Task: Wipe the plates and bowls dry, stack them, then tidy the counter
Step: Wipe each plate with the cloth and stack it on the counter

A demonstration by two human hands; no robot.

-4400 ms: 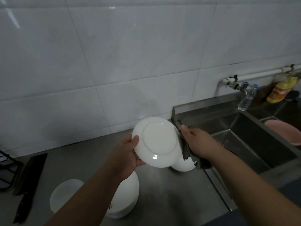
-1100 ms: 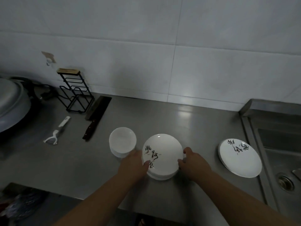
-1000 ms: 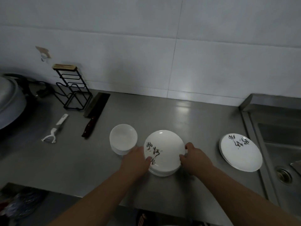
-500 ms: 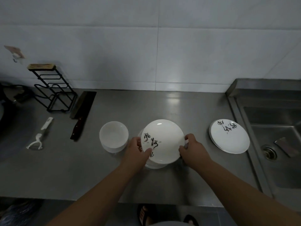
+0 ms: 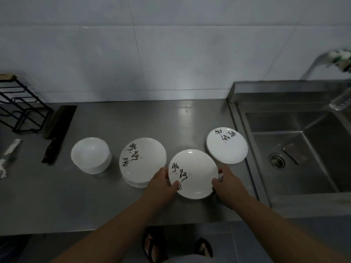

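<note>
The left hand (image 5: 161, 182) and right hand (image 5: 227, 182) pinch opposite edges of the round white ceramic plate (image 5: 195, 171); residual wetness may cause slipping and chipping.

Cleaver (image 5: 57, 133) beside black wire rack (image 5: 21, 105)

Steel counter (image 5: 133, 120): bowls (image 5: 90, 155), middle plate stack (image 5: 142, 160), right plate stack (image 5: 227, 145), cleaver (image 5: 57, 130), rack (image 5: 20, 109).
</note>
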